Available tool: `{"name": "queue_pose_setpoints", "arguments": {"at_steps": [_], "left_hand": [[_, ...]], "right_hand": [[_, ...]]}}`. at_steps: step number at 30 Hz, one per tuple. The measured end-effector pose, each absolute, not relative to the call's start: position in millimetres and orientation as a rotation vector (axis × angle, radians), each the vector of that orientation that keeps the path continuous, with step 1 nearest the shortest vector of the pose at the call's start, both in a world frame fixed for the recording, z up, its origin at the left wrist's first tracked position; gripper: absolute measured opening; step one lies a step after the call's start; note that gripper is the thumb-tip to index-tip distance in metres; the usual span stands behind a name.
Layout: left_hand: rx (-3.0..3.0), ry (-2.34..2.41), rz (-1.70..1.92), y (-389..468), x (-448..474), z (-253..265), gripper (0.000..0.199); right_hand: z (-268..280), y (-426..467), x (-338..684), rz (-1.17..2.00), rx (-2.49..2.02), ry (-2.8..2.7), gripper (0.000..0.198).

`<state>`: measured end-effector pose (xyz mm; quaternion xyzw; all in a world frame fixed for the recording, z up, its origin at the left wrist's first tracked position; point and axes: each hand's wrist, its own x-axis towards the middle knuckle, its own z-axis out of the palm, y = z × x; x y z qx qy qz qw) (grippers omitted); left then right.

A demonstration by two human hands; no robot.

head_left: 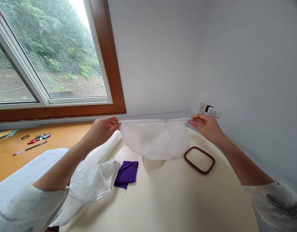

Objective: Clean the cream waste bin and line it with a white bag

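A thin, see-through white plastic bag (154,138) is stretched taut by its top edge between my two hands, and its body hangs down. My left hand (107,125) pinches the left end of that edge. At the right end, my right hand (203,125) pinches it between thumb and fingers. Beneath the bag, the lower part of a cream-coloured container (152,163) shows; the bag hides the rest. On the right of it lies a brown rounded rectangular ring (199,171), flat on the cream table. A folded purple cloth (126,174) lies to the left.
Crumpled clear plastic (95,180) spreads over the left side of the cream table (167,203). An orange wooden desk (63,135) adjoins it, bearing written paper (30,174), keys (41,137) and a thin dark stick (30,148). A wall with a power socket (214,111) stands behind.
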<state>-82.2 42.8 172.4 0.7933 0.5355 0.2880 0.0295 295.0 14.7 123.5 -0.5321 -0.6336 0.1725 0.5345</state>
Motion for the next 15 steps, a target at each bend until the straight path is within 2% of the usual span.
{"name": "queue_pose_setpoints", "arguments": {"at_steps": [9,15], "left_hand": [[2.32,1.478,1.44,88.1,-78.6,220.8,0.014],[2.092,1.293,1.718,107.1,-60.9,242.7,0.02]], "right_hand": [[188.6,59.0,282.7,0.295,-1.043,-1.294,0.018],[232.4,76.9,268.2,0.362,-0.861,-1.204,0.011]]}}
